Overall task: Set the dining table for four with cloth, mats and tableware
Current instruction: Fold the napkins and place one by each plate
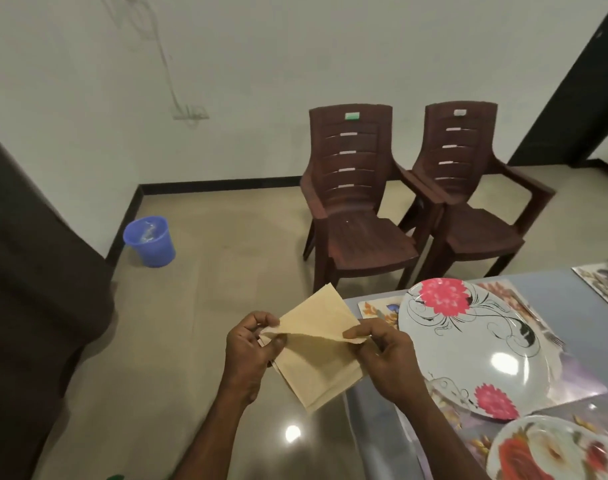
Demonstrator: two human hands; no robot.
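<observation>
In the lower middle of the frame the person holds a small stack of beige paper napkins (316, 344), folded square, in the air just off the left edge of the tabletop (569, 296). The left hand (248, 351) pinches the stack's left corner between thumb and fingers (276, 341), while the right hand (385, 355) has its fingers closed on the lifted right corner of the top napkin, so both hands grip paper and nothing else. The top sheet is peeled partly up from those under it.

On the tabletop, at right, a large oval white plate with pink flowers and black scrolls (475, 344) lies on a printed floral place mat (569, 375); a second flowered plate (555, 452) shows at the lower right corner, and another mat (600, 282) at the right edge.

The step in hand looks like separating one napkin for a place setting. The next move probably calls for pulling the top sheet free without dragging the rest, then laying it beside the oval plate
</observation>
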